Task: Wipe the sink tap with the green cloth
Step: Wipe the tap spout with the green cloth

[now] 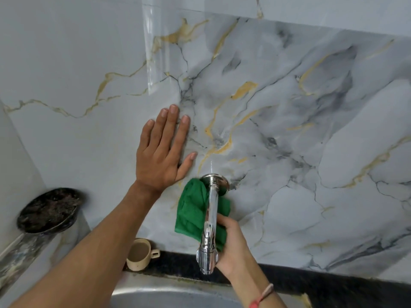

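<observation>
Marble-patterned wall tiles [289, 107], grey with gold veins, fill most of what we see, and a steel sink [169, 294] shows at the bottom edge below a dark counter strip [333, 283].

Our left hand [164, 152] lies flat against the tiles, palm to the wall, up and to the left of the tap's wall mount. Its fingers point upward, straight and close together, with the thumb spread out to the side toward the tap; they grip nothing. The left forearm runs diagonally up from the lower left corner of the view.

The chrome tap [210, 218] comes out of a round flange on the wall and reaches down toward the sink. The green cloth [193, 214] sits bunched behind and to the left of the tap's pipe, touching it from just under the flange down to about its middle.

Our right hand [233, 245] comes up from the lower right, fingers curled and closed on the lower part of the cloth, pressing it to the pipe's far side. A red and pale thread band [262, 296] circles the right wrist.

On the counter strip's left end stands a beige cup [140, 254], near the sink's back edge. Farther left, a dark round dish [47, 211] rests on a ledge.
</observation>
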{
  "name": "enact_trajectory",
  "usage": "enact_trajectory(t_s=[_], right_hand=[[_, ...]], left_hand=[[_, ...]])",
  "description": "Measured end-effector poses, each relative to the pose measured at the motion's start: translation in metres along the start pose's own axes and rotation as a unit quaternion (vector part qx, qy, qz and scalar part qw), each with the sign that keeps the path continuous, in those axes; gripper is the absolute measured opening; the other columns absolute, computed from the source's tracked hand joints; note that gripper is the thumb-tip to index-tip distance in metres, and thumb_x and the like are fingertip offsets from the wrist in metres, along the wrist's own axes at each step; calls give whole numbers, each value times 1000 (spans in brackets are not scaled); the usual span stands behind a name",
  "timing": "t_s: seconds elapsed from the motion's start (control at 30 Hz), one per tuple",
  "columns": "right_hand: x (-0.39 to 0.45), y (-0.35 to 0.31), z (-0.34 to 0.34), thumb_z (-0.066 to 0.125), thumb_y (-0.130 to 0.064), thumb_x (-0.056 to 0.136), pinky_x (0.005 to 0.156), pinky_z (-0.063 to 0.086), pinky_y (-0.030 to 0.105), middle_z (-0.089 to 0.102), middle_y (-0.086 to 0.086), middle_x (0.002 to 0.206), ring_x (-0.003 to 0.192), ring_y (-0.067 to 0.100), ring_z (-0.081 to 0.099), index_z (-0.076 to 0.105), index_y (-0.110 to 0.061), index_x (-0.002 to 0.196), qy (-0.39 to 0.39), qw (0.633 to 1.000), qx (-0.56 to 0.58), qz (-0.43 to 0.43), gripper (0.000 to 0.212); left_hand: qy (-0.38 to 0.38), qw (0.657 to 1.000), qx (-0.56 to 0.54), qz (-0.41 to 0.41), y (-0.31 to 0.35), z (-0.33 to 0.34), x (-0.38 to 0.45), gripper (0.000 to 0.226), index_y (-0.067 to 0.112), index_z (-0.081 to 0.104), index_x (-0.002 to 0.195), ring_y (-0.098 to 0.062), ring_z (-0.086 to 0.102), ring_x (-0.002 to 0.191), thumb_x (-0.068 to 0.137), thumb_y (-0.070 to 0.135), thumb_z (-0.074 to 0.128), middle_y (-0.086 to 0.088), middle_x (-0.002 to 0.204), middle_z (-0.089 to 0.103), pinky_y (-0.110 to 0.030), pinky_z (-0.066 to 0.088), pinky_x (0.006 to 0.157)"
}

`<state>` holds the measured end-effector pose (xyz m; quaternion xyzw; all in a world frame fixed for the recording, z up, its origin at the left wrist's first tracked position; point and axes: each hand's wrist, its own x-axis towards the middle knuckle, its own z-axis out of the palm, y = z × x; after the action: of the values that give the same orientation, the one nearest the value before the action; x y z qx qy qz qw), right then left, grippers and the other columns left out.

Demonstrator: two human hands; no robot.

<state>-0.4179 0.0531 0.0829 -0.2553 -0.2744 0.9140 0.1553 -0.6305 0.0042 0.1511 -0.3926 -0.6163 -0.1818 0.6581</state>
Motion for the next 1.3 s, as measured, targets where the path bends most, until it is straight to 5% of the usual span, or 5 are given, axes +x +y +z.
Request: enact_trajectory(t_s=[0.23,0.37,0.53,0.9,1.3], right_hand=[[-57,-44,-6,72,-6,78,62,67,31,83,12,107,92,26,82,75,-18,112,68,963,-45,-255,35],[-65,-55,35,68,-1,94,103,57,28,72,-5,130,124,11,66,71,-32,127,80,770,-444,-451,46],[-63,-28,51,42,-95,73,122,28,32,1,-22,169,155,1,10,18,-32,162,19,606,-743,-284,112],[-37,-7,99,62,-49,88,112,37,65,51,9,133,131,31,40,54,-12,131,216,399,-828,-330,57],[-64,45,27,88,-33,72,112,49,32,33,7,168,151,23,40,21,-20,163,168,587,-677,-411,114]], left_hand=[[6,1000,9,-5,0,1,-1,73,5,29,161,-31,14,161,102,49,34,-19,168,19,-44,10,134],[3,1000,11,-6,0,1,0,73,4,32,160,-31,15,160,102,48,35,-20,166,25,-44,11,134],[7,1000,18,-4,0,3,-1,73,5,33,160,-31,17,160,102,50,34,-19,167,24,-44,10,134],[14,1000,5,-9,0,3,-1,73,7,29,161,-29,16,160,103,51,32,-18,167,24,-43,10,134],[8,1000,-5,-16,1,2,-2,74,9,27,162,-28,17,159,102,50,34,-16,167,20,-42,11,134]])
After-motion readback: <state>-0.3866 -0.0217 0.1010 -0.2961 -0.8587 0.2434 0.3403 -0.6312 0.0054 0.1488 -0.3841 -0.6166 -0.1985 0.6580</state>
